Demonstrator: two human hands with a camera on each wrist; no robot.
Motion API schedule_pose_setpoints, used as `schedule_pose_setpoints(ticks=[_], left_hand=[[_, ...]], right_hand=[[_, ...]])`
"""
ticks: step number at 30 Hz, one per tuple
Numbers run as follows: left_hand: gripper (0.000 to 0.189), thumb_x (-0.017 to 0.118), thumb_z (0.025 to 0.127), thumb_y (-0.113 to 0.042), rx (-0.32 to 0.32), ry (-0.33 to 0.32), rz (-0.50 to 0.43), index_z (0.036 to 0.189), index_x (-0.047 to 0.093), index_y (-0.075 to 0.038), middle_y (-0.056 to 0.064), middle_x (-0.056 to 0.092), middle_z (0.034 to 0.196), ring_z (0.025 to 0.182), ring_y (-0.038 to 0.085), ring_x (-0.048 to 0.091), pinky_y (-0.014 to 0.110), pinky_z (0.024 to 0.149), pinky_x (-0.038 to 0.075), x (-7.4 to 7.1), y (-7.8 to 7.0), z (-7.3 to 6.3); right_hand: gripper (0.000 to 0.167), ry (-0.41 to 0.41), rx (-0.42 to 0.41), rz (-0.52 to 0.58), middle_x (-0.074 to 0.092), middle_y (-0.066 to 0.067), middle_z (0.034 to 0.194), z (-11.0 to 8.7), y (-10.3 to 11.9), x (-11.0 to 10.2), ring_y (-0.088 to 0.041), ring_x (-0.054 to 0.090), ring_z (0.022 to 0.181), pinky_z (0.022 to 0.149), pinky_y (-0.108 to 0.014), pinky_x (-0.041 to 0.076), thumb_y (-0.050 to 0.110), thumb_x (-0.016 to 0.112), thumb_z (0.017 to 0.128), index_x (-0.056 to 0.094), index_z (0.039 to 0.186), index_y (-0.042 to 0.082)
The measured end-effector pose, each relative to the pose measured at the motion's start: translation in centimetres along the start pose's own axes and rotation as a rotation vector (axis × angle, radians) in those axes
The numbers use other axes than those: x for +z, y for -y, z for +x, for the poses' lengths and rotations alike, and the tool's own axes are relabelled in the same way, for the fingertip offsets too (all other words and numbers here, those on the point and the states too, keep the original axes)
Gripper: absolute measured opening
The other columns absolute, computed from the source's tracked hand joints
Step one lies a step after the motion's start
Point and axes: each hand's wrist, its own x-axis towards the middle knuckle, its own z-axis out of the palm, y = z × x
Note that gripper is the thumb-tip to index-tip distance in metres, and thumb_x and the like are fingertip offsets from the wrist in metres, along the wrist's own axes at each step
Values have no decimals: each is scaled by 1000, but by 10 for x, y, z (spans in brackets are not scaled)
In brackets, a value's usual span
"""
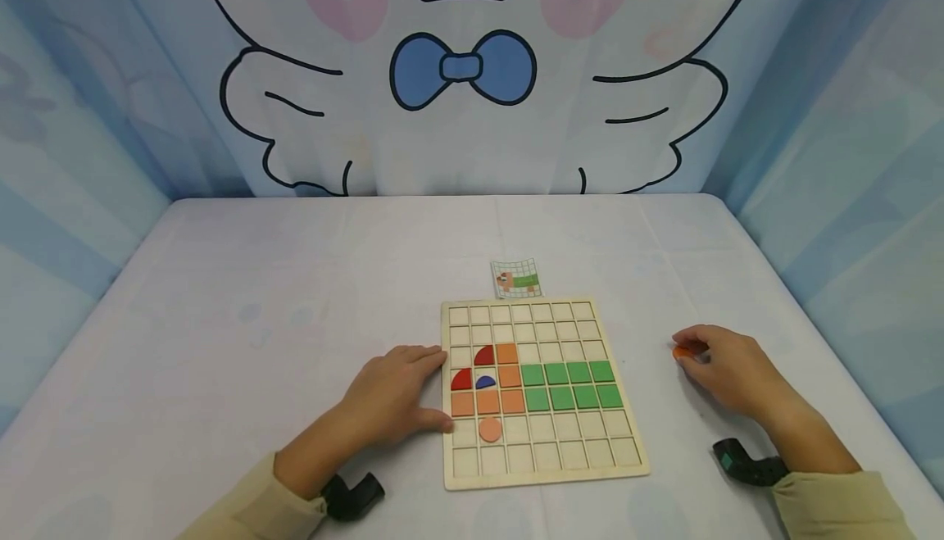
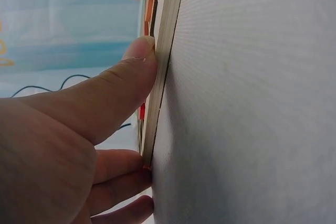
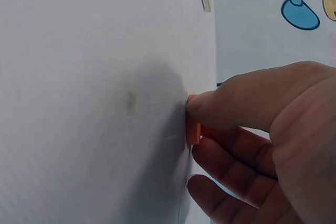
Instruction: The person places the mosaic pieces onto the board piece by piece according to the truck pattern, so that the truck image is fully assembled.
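Observation:
A wooden grid board [image 1: 546,456] lies flat on the table, with colored pieces in several of its squares. Against its left edge rests my left hand [image 1: 391,397], thumb and fingertips spread along the side; the left wrist view has the thumb [image 2: 121,87] touching the board's edge [image 2: 163,72]. To the right of the board, my right hand [image 1: 726,368] pinches an orange piece [image 3: 193,121] between thumb and fingers, at or just above the cloth. The fingers hide part of this piece, so its full outline cannot be told.
On the board are green squares [image 1: 556,374], orange squares [image 1: 509,375], red quarter-circles [image 1: 483,355], a blue-and-white piece [image 1: 485,381] and an orange disc [image 1: 490,429]. A small picture card [image 1: 516,278] lies behind the board. Patterned curtains [image 1: 465,147] border the white table [image 1: 243,294].

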Motion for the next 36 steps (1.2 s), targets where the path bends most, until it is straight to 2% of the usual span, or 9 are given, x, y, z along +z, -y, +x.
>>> schedule_pose_setpoints(ticks=[12, 21, 29, 36], left_hand=[[87, 86, 74, -51, 0, 2, -5, 141, 57, -5, 9, 56, 142, 131, 31, 49, 53, 103, 44, 0, 0, 0], [86, 87, 73, -50, 15, -11, -11, 140, 57, -4, 10, 57, 141, 131, 32, 50, 53, 102, 45, 0, 0, -1], [87, 86, 74, -51, 9, -6, -10, 141, 57, -5, 9, 56, 142, 131, 31, 49, 54, 102, 45, 0, 1, 0], [87, 86, 74, -51, 5, -3, -1, 141, 57, -5, 9, 56, 142, 131, 31, 49, 53, 102, 45, 0, 0, 0]], right_hand=[[27, -4, -23, 43, 67, -17, 101, -1, 8, 0, -36, 62, 93, 84, -57, 51, 7, 70, 89, 66, 111, -9], [26, 12, -58, 85, 68, -11, 104, -4, 35, -1, -30, 61, 94, 86, -53, 52, 8, 71, 89, 67, 111, -4], [22, 38, -145, 89, 68, -1, 102, -10, 61, 5, -20, 61, 90, 79, -43, 54, 8, 75, 87, 70, 108, 3], [22, 95, -200, 128, 65, 5, 102, -16, 75, 14, -15, 59, 89, 78, -38, 54, 8, 75, 87, 67, 107, 6]])
